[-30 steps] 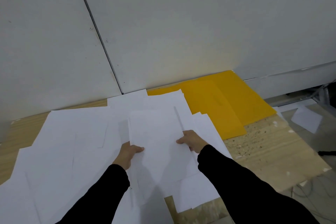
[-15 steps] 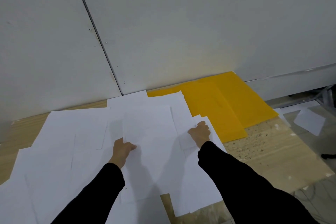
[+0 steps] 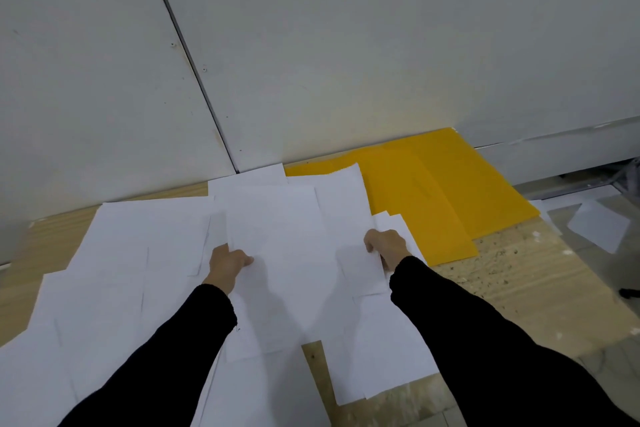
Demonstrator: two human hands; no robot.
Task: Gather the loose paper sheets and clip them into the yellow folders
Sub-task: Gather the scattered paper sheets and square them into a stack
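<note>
Several loose white paper sheets (image 3: 131,253) lie spread and overlapping over a wooden table (image 3: 519,281). One sheet (image 3: 284,253) sits on top in the middle. My left hand (image 3: 227,263) grips its left edge, thumb on top. At the right edge of the pile my right hand (image 3: 388,248) has its fingers curled around another sheet (image 3: 360,270). Two yellow folders (image 3: 433,194) lie flat and overlapping at the back right against the wall, their left part hidden under paper.
A grey panelled wall (image 3: 311,45) stands right behind the table. The table's right edge drops to a floor where a stray white sheet (image 3: 599,229) lies. A bare strip of wood (image 3: 318,378) shows between sheets at the front.
The middle sheet has slid away from me onto the pile, my left hand going with it. My right hand let go of its right edge and moved right onto another sheet.
</note>
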